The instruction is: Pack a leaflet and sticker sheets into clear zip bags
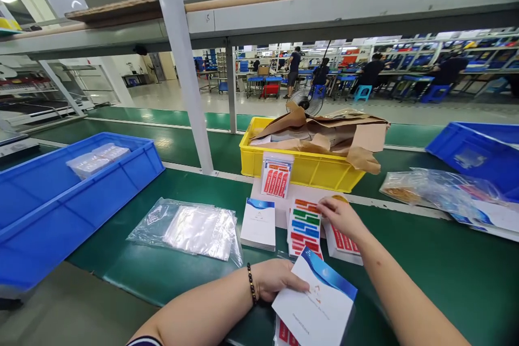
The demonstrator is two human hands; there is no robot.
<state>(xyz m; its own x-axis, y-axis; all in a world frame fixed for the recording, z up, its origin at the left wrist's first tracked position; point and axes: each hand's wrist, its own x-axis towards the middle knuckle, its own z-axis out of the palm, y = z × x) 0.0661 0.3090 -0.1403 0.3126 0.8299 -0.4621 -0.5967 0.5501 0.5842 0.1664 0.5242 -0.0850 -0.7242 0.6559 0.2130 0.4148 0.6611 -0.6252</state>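
My left hand (279, 279), with a beaded bracelet at its wrist, grips a white booklet (318, 308) with a blue wavy top, thumb across its front. Part of a red-printed sheet (285, 332) shows beneath the booklet. My right hand (343, 217) pinches the upper right corner of a sticker sheet (305, 227) with orange, green, blue and red labels. Beside that hand lies a stack of red label sheets (344, 246). Left of the coloured sheet is a stack of booklets (258, 224). A clear bag with red labels (277, 175) leans against the yellow bin.
Clear plastic bags (198, 230) lie on the green bench (178, 189). A yellow bin (302, 165) with brown paper stands behind. Blue bins flank the left (81, 194) and right (474, 146), with bagged items (441, 189) near the right one. A white post (182, 65) rises from the bench.
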